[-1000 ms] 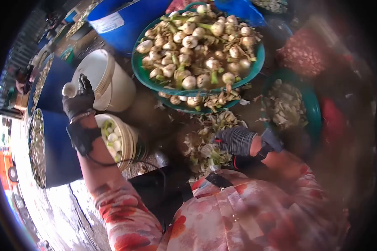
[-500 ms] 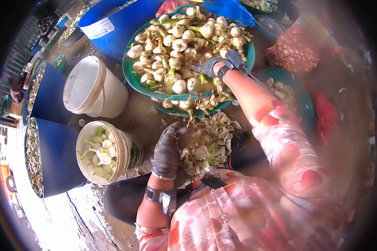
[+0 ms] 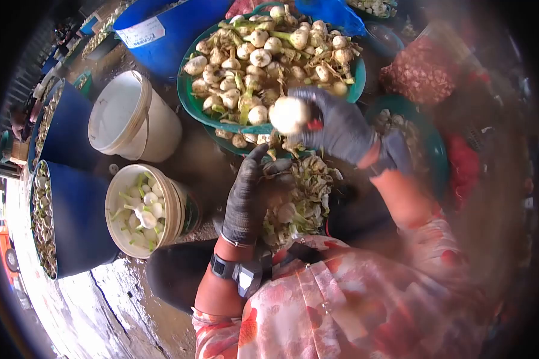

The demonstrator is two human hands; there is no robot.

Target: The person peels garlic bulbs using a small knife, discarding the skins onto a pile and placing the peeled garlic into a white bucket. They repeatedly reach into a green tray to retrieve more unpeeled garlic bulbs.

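Observation:
My right hand [image 3: 340,128], in a dark grey glove, is closed on a pale garlic bulb [image 3: 288,115] at the near rim of the green tub [image 3: 356,90]. A small red bit shows between its fingers; what it belongs to is hidden. The tub is heaped with garlic bulbs with stems and roots. Below it, my gloved left hand [image 3: 244,200] has thumb and fingers apart, with nothing seen in it. Beside that hand lies a pile of peeled skins and leaves [image 3: 302,206]. A second green tub with more garlic shows under the first.
To the left, a white bucket [image 3: 176,200] holds trimmed bulbs, and another white bucket [image 3: 164,131] stands behind it. Blue barrels [image 3: 81,218] line the left side. On the right are a red net sack [image 3: 419,72] and a green basin [image 3: 434,146].
My right hand has come back from inside the tub toward me, now with a garlic bulb in it. My left hand has risen slightly and its fingers have spread.

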